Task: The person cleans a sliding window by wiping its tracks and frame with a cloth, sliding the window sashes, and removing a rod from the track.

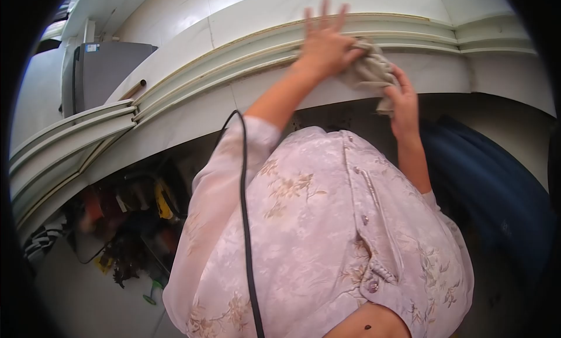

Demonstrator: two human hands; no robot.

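A crumpled grey-beige cloth point(368, 69) is stretched between my two hands, in front of the window track. My left hand point(327, 48) pinches its left end between thumb and forefinger, with the other three fingers spread upward and slightly blurred. On the right side, my right hand point(404, 101) grips the lower end of the cloth, fingers bent around it. Both hands are over the pale sill, close to the white window track point(409, 38). Part of the cloth is hidden behind the fingers.
A white tiled ledge point(193, 119) runs across in front of me. Left stand a sliding window frame point(70, 139) and a grey refrigerator point(111, 75). Below the ledge are assorted items on the floor and dark blue fabric point(491, 180). A black cord point(244, 209) hangs over my shirt.
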